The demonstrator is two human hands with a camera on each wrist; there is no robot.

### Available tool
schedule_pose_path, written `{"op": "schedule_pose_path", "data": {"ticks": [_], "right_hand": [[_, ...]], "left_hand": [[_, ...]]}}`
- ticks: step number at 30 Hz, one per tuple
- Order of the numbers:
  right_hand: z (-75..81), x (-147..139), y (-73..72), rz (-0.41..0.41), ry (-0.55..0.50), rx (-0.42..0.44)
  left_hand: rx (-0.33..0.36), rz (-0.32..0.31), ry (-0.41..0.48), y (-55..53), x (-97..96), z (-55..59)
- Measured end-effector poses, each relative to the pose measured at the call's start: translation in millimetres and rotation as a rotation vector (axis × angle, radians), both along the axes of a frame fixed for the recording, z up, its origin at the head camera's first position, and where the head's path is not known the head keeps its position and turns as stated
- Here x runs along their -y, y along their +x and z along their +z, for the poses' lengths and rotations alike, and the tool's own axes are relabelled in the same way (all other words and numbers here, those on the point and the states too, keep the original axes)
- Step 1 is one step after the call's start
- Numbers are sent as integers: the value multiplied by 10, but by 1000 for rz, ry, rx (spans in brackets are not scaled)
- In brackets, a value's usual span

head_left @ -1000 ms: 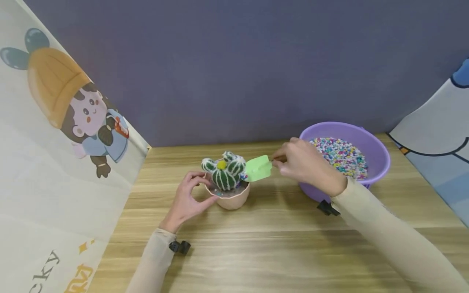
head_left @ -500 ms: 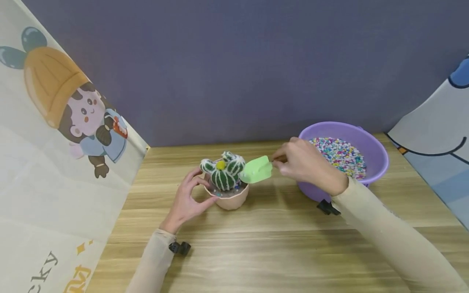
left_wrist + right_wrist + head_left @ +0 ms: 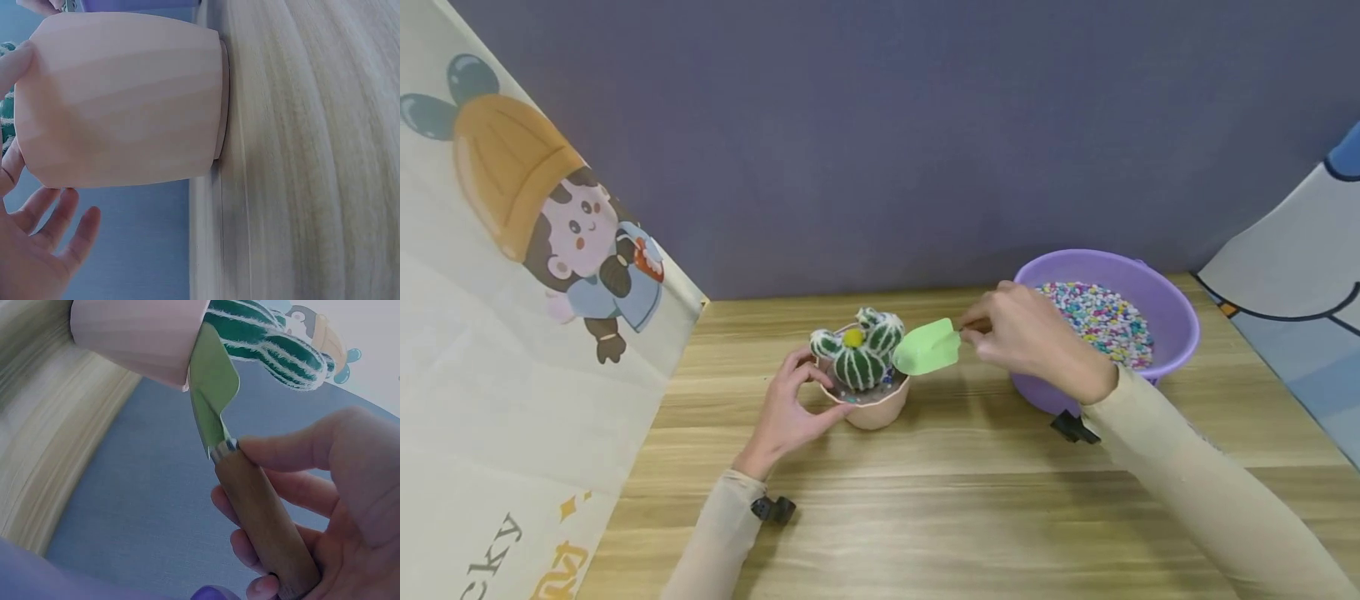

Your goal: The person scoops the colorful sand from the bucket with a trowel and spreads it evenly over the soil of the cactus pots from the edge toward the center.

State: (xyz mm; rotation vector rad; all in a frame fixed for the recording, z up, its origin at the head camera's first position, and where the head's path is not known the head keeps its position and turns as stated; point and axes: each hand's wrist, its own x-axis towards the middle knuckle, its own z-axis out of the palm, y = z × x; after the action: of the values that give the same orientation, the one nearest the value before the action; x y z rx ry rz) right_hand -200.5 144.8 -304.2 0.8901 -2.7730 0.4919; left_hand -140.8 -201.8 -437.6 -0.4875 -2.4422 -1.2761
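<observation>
Head view, pot [image 3: 877, 413]: pale pink, standing upright on the wooden table [image 3: 880, 517], a little left of the middle and well apart from the basin [image 3: 1174, 321] on the right.
Cactus [image 3: 859, 367]: green with white stripes and a yellow tuft [image 3: 853, 337], upright inside the pot — that part looks settled.
Soil [image 3: 874, 396]: greyish, round the foot of the cactus; a few beads [image 3: 889, 377] lie on it at the right and by the near rim, so the covering seems only begun. The far side is hidden.
Shovel [image 3: 927, 347]: green blade, tip at the pot's right rim beside the cactus; it carries at most a few pale specks, so this load looks nearly all tipped out. Whether it touches the rim, I cannot tell.
Right hand [image 3: 1026, 332]: thumb and fingers clamped round the shovel's wooden handle [image 3: 265, 519], as the right wrist view shows.
Left hand [image 3: 786, 412]: thumb and forefinger gripping the pot's rim on the left, apparently to steady it; the other fingers sit looser and apart.
Basin: purple, with a broad bed of coloured beads inside — plenty to draw on, while much of the visible soil is bare.
Wall [image 3: 925, 150]: dark blue, along the table's far edge.
</observation>
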Motion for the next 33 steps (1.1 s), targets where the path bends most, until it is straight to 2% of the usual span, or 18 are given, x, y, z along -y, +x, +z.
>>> {"op": "schedule_pose_path", "data": {"ticks": [5,13,26,33], "right_hand": [[7,-4,8,10,14,17],[-9,-28,7,33,4,34],[-13,-111,-25,61,-45,45],[-79,-199,-71,62,-83,70]], "left_hand": [[17,32,-1,11,-36,1],[70,117,-19,84,-123,17],[67,153,-12,107,-171,29],[55,175,-6,156,-234,28]]}}
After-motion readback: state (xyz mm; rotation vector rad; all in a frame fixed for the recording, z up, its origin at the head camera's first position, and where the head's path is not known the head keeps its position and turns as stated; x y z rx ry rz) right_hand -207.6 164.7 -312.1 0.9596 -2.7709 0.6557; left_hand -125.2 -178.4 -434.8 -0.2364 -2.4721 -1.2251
